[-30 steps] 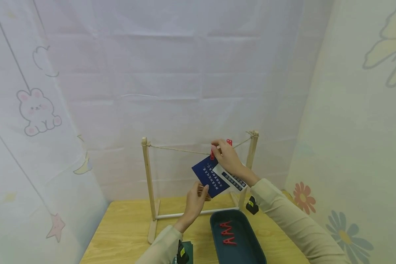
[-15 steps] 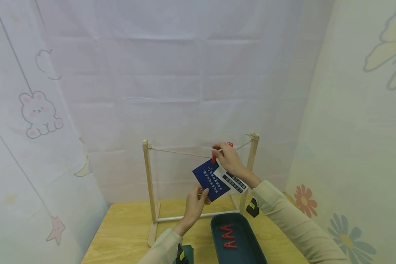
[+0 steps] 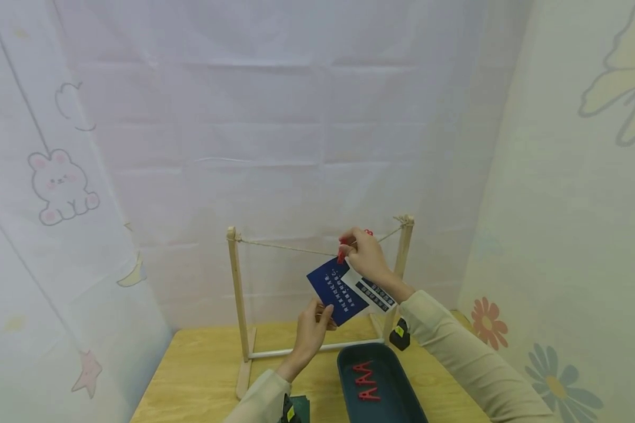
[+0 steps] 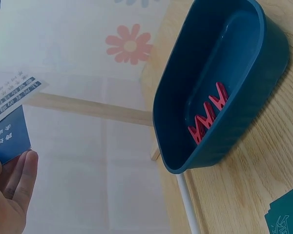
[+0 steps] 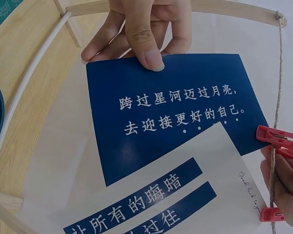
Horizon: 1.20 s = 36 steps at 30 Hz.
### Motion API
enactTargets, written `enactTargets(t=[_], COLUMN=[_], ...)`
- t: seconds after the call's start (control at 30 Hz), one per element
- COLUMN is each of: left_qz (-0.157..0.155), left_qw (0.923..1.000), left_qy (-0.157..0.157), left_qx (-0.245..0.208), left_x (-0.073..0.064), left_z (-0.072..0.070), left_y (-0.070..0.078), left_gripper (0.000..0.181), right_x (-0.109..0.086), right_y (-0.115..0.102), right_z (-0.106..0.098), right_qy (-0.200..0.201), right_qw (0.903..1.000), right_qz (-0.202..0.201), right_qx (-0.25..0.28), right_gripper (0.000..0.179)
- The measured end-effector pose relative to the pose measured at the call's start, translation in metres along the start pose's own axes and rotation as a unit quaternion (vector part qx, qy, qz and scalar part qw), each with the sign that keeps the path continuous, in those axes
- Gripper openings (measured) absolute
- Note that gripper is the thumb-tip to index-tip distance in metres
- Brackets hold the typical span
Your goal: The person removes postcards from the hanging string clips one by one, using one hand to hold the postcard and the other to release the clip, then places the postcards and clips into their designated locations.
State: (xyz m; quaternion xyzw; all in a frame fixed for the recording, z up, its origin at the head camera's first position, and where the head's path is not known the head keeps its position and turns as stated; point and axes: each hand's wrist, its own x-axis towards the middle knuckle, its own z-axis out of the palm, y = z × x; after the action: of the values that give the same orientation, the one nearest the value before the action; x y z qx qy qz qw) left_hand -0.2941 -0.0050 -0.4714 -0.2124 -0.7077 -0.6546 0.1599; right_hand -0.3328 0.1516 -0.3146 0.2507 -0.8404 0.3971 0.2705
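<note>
A dark blue card (image 5: 161,97) with white writing is held at its lower edge by my left hand (image 3: 309,332), thumb in front and fingers behind. At its upper corner, my right hand (image 3: 369,258) pinches a red clothespin (image 5: 277,139), whose jaws are at the card's corner and the twine (image 5: 279,73). A white card (image 5: 219,170) with blue bands overlaps part of the blue one. Another red clothespin (image 5: 272,214) sits on the twine at the white card's edge.
The twine runs between two wooden posts (image 3: 238,294) joined low down by a white rod (image 3: 270,353). In front stands a dark teal tray (image 4: 271,63) with several red clothespins (image 4: 205,117) inside. Green cards (image 4: 288,214) lie on the wooden table (image 3: 190,370), beside the left forearm.
Both hands stay at the blue card and the twine, with only slight shifts. In the head view the whole scene sits a little lower than a second ago.
</note>
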Motion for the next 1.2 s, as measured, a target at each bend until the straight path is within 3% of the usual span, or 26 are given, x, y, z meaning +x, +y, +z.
enactTargets(t=[0.43, 0.67, 0.77, 1.2], left_qz=[0.012, 0.017, 0.014, 0.01], left_qw=[0.9998, 0.9998, 0.9999, 0.9999], left_qy=[0.005, -0.003, -0.006, 0.001], left_qx=[0.013, 0.006, 0.005, 0.005], left_x=[-0.001, -0.008, -0.01, -0.011], left_z=[0.002, -0.002, -0.003, -0.001], left_y=[0.003, 0.033, 0.039, 0.039], left_gripper=[0.009, 0.009, 0.01, 0.009], right_x=[0.0, 0.0, -0.001, 0.003], right_y=[0.002, 0.001, 0.001, 0.002], right_z=[0.006, 0.008, 0.008, 0.007], right_qy=[0.043, 0.068, 0.078, 0.136], right_qw=[0.999, 0.9976, 0.9969, 0.9898], right_qz=[0.008, -0.002, -0.006, -0.041], right_qx=[0.002, 0.008, 0.011, 0.013], right_gripper=[0.009, 0.009, 0.01, 0.013])
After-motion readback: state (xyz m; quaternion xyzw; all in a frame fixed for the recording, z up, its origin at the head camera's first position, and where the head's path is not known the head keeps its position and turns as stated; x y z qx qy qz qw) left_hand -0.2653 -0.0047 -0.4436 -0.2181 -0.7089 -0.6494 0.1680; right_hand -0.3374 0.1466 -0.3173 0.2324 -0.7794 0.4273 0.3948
